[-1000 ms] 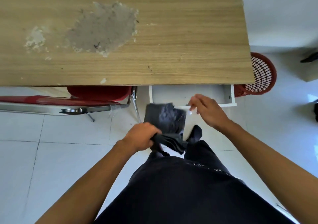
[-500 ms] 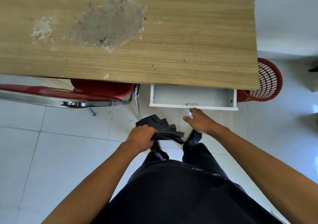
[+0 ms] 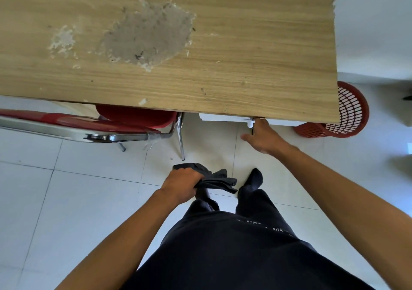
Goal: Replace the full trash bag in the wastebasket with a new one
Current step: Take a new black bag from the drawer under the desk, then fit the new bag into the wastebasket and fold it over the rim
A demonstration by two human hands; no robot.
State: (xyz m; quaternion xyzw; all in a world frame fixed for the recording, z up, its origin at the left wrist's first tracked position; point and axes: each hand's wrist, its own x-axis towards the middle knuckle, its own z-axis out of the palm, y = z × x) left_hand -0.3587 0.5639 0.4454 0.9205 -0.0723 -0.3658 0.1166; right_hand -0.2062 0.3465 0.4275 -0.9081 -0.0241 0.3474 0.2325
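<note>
My left hand (image 3: 181,184) grips a folded dark grey trash bag (image 3: 215,179) in front of my legs, above the tiled floor. My right hand (image 3: 263,137) reaches forward with straight fingers against the front of the white drawer (image 3: 225,117), which is almost fully pushed in under the wooden desk (image 3: 223,66). A red mesh wastebasket (image 3: 347,113) stands on the floor at the desk's right end, partly hidden by the desk top; I see no bag inside it.
A red chair with a chrome frame (image 3: 107,129) is tucked under the desk at the left. The desk top has a large worn patch. White floor tiles lie all around my feet.
The drawer went from open to nearly shut under my right hand's push. My left hand lowered the bag and drew it back toward my legs.
</note>
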